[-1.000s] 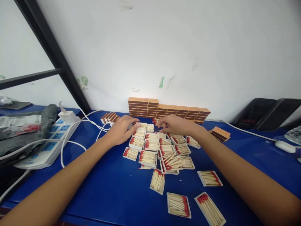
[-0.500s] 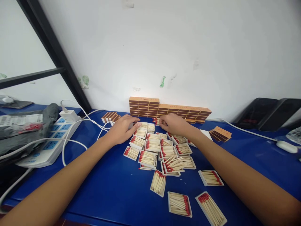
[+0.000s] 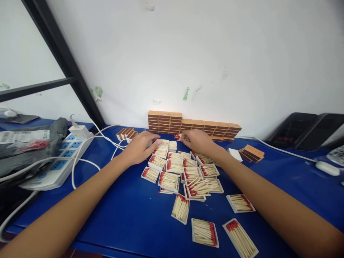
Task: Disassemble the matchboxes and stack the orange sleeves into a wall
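Note:
Fingers pinched, my right hand (image 3: 199,142) is closed at the back of a group of open matchbox trays (image 3: 174,166). Red-headed matches (image 3: 177,137) stick out to the left of its fingertips. My left hand (image 3: 141,146) lies at the back left of the same group, thumb and forefinger apart, the thumb against a tray of matches (image 3: 162,143). Its other fingers are partly hidden. The trays are white, filled with red-tipped matches, and some are stacked. A heap of loose matches (image 3: 199,186) lies across the front trays.
Closed matchboxes (image 3: 165,122) are stacked along the wall, with several more boxes (image 3: 127,133) at left. Single trays (image 3: 205,233) lie near the front. A white tray (image 3: 235,154) and brown boxes (image 3: 252,153) sit right. A power strip (image 3: 57,165) with cables stands left.
My right hand and forearm have shifted slightly left, uncovering more of the white tray on the right. My left hand stays in place.

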### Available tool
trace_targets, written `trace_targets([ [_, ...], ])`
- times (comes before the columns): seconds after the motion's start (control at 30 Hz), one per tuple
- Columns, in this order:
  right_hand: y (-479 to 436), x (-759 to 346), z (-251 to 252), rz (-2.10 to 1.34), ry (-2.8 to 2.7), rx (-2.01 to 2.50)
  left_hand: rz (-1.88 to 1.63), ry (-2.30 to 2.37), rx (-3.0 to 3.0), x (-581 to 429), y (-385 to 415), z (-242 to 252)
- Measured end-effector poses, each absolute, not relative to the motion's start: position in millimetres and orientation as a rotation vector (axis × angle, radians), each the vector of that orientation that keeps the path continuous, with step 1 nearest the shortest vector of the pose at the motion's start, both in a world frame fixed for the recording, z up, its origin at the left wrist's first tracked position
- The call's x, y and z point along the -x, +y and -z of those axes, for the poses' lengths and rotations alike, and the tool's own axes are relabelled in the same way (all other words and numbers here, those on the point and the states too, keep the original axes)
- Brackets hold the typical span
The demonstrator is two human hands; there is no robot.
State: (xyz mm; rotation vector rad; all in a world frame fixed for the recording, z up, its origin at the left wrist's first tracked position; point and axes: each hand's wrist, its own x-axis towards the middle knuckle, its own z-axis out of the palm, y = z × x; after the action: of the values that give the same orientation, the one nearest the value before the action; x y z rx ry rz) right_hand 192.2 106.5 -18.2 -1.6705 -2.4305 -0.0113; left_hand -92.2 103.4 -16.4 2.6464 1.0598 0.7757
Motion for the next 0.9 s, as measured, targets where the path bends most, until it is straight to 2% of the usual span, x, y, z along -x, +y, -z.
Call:
trace_targets([
  [0.27, 110.0, -199.1, 15.9, -0.081, -2.375, 1.625, -0.778, 1.055, -2.646, 92.8, 102.5, 15.0],
  [0.53, 111.9, -218.3, 5.0, -0.084, -2.389, 1.765, -0.784, 1.052, -2.647, 92.7, 102.9, 15.2],
  [0.9, 117.0, -215.3, 15.1, -0.147, -2.487, 1.576, -0.784, 1.058, -2.653, 92.9, 103.0, 14.9],
])
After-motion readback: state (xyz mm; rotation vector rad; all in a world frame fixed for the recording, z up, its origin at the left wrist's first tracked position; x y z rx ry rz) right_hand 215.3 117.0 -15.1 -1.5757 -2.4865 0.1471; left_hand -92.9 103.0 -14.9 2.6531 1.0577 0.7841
